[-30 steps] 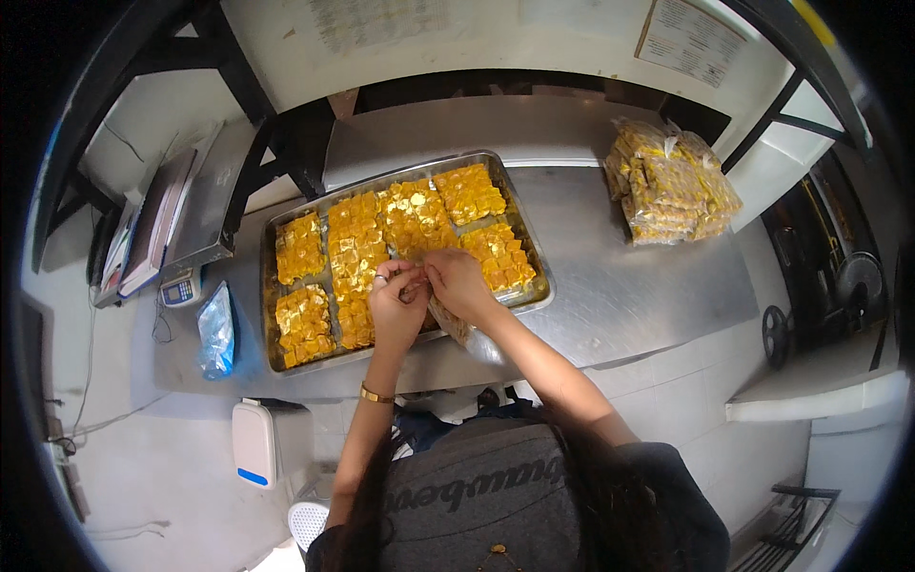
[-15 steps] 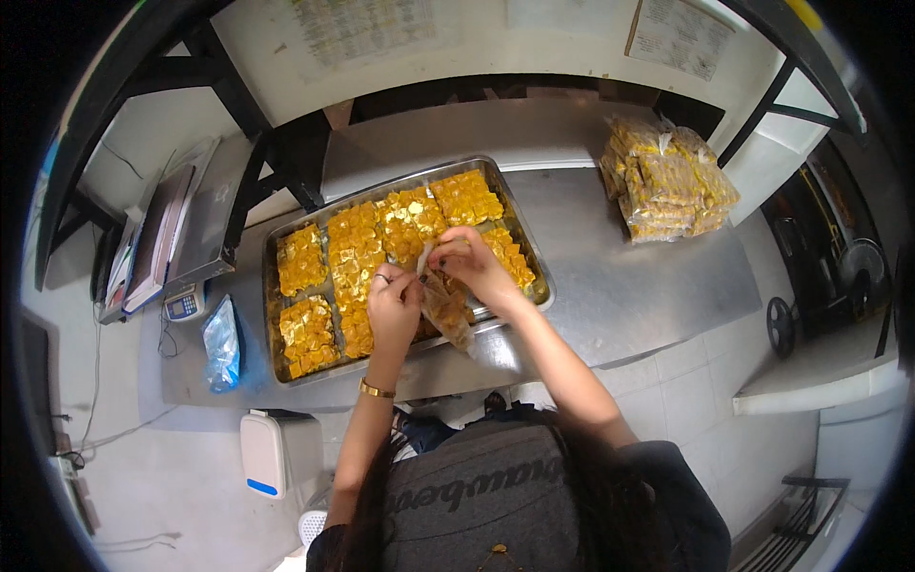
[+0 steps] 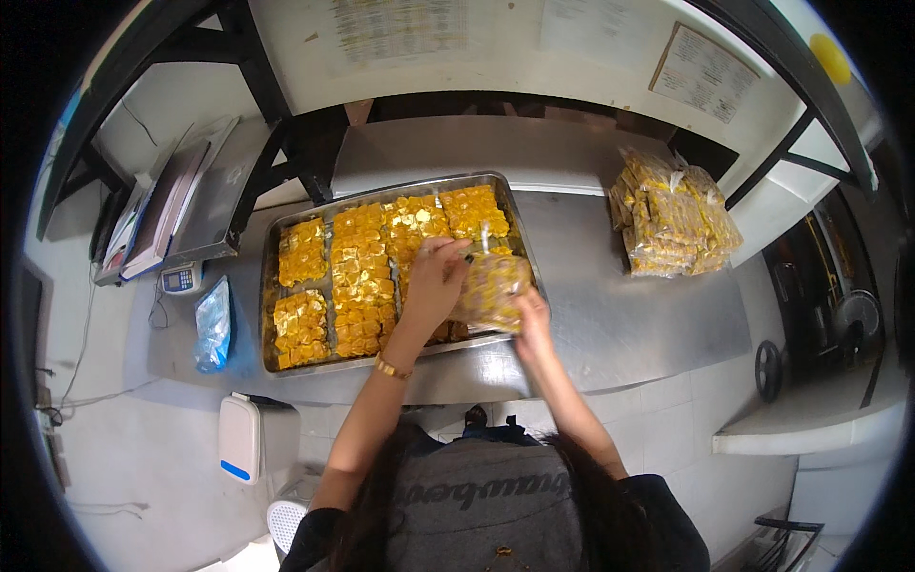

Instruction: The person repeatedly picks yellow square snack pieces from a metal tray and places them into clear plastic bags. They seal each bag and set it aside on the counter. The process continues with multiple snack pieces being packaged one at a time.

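In front of me a clear plastic bag (image 3: 493, 291) filled with yellow pieces is held up over the right side of a metal tray, blurred by motion. My right hand (image 3: 532, 322) grips its lower right side. Curled fingers of my left hand (image 3: 436, 282) meet its left edge, close to the twisted top; the fingertips are partly hidden. Below, the large metal tray (image 3: 270, 324) carries blocks of glossy yellow-orange squares (image 3: 360, 276) in rows. The bag and my hands cover part of its right side.
A stack of filled clear bags (image 3: 675, 217) stands at the back right of the steel table (image 3: 629, 329). On the left are a blue plastic bag (image 3: 213, 326), a small scale (image 3: 181, 278) and upright folders (image 3: 167, 214). A white bin (image 3: 240, 437) stands on the floor.
The bag, hanging low between both hands before, is now raised and turned with its broad face showing. My right hand has shifted from its top to its lower right side.
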The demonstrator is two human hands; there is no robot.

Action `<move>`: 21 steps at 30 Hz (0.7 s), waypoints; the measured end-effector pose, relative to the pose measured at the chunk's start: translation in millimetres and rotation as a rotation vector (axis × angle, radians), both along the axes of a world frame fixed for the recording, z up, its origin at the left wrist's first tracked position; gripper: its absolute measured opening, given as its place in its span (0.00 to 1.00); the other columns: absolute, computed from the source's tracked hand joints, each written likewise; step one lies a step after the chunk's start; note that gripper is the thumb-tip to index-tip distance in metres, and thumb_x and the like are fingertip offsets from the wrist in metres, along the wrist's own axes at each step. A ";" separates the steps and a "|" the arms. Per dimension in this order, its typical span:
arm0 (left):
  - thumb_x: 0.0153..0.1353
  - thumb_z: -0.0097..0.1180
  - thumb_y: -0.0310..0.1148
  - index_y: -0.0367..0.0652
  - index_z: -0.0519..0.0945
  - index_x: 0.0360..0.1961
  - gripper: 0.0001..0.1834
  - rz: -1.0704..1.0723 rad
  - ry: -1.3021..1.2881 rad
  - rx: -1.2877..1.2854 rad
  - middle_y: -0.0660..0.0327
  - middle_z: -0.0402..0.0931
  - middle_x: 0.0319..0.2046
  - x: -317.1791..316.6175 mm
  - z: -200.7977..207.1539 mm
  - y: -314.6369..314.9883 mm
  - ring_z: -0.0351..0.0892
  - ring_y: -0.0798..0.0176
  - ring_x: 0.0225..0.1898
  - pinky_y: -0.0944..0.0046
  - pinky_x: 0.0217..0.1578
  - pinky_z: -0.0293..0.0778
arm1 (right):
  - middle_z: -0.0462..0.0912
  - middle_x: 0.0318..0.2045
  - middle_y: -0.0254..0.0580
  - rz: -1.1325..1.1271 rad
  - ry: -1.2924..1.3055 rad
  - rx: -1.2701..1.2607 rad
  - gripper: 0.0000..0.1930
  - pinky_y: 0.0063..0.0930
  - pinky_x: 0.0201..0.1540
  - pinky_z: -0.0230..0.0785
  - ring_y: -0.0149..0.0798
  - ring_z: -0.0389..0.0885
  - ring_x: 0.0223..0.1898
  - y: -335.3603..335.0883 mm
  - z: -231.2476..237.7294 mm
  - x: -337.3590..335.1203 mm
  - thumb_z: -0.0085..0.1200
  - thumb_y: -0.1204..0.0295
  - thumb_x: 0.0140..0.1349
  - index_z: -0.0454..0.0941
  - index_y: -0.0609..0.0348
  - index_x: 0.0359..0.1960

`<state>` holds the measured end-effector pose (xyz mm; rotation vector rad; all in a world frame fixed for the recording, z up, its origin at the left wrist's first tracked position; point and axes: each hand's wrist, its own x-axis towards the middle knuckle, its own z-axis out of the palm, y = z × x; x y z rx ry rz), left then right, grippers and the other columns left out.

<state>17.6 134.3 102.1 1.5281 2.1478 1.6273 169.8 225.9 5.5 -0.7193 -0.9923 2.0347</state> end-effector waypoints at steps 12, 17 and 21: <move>0.56 0.50 0.19 0.39 0.79 0.42 0.13 0.237 -0.431 -0.296 0.63 0.74 0.35 -48.8 -42.1 -195.6 0.72 0.72 0.34 0.75 0.35 0.66 | 0.67 0.56 0.46 -0.077 -0.968 0.676 0.37 0.38 0.52 0.65 0.47 0.68 0.54 304.2 -36.8 33.5 0.54 0.57 0.57 0.52 0.49 0.66; 0.58 0.48 0.18 0.36 0.78 0.43 0.13 0.319 -0.616 -0.180 0.62 0.74 0.36 -35.3 -65.3 -239.3 0.75 0.70 0.38 0.73 0.41 0.68 | 0.31 0.69 0.48 0.057 -1.545 0.969 0.42 0.66 0.62 0.40 0.63 0.33 0.68 268.8 -45.7 10.6 0.59 0.61 0.53 0.46 0.22 0.66; 0.58 0.46 0.17 0.35 0.78 0.42 0.12 0.348 -0.593 -0.161 0.60 0.75 0.38 -36.8 -75.6 -261.7 0.76 0.67 0.39 0.71 0.43 0.69 | 0.46 0.67 0.54 -0.118 -1.402 1.335 0.38 0.52 0.66 0.41 0.64 0.42 0.66 317.8 -90.6 23.9 0.58 0.64 0.51 0.55 0.29 0.65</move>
